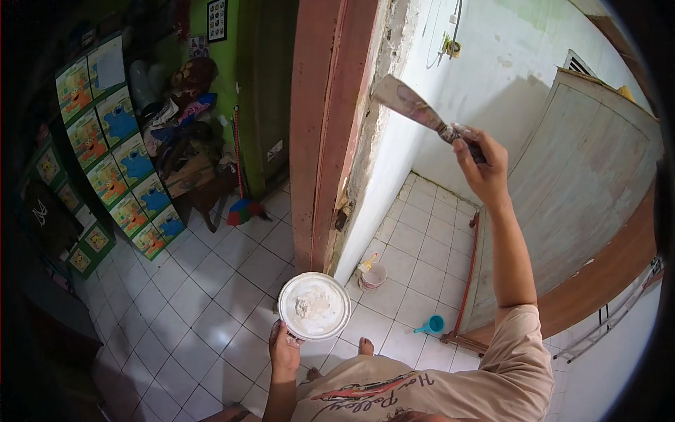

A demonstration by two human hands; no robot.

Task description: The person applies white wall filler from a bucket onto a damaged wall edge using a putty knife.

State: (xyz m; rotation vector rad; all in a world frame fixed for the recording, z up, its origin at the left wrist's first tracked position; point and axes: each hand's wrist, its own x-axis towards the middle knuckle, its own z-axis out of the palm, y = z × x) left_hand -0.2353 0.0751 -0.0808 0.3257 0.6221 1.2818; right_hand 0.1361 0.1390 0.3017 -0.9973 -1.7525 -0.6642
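Note:
My right hand (485, 160) is closed round the handle of a putty knife (411, 105). The knife's broad, stained blade points up and left, its tip at or very near the rough, chipped wall edge (380, 77) beside the reddish-brown door frame (316, 141); whether it touches, I cannot tell. Lower down, my left hand (285, 344) grips a round white lid (334, 302) by its near rim. A lump of whitish putty (307, 307) lies on the lid, with smears around it. White residue marks the fingers of both hands.
On the tiled floor stand a small whitish tub (373, 276) and a teal dipper (434, 324). A large wooden panel (562, 162) leans at the right, near a ladder (605, 323). At left are a cartoon-printed cabinet (119, 141), a broom (246, 209) and piled household things (186, 126).

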